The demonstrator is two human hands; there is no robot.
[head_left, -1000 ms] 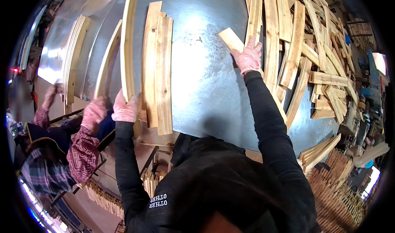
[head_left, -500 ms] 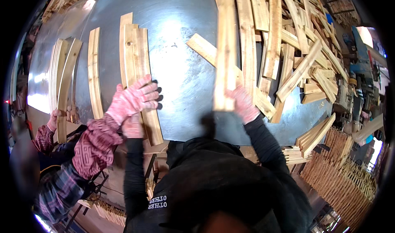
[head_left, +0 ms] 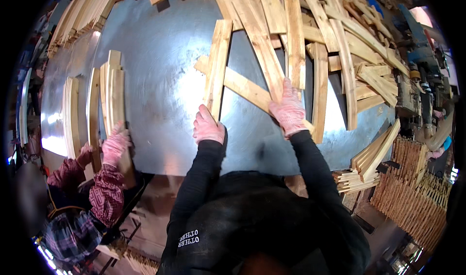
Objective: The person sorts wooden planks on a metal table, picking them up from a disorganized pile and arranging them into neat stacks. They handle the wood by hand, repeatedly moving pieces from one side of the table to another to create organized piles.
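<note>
Left hand (head_left: 208, 127): closed on the near end of a wood strip (head_left: 217, 66), so it is steered.
Right hand (head_left: 290, 111): laid flat on a slanted plank (head_left: 259, 39), so it is kept from sliding.

Left hand (head_left: 208, 128) grips the near end of an upright wooden slat (head_left: 217, 66) on the metal bench (head_left: 155, 81); right hand (head_left: 289, 111) presses on a slanting slat (head_left: 259, 42). A co-worker's gloved hand (head_left: 115, 144) rests on stacked slats (head_left: 112, 93) at left.
</note>
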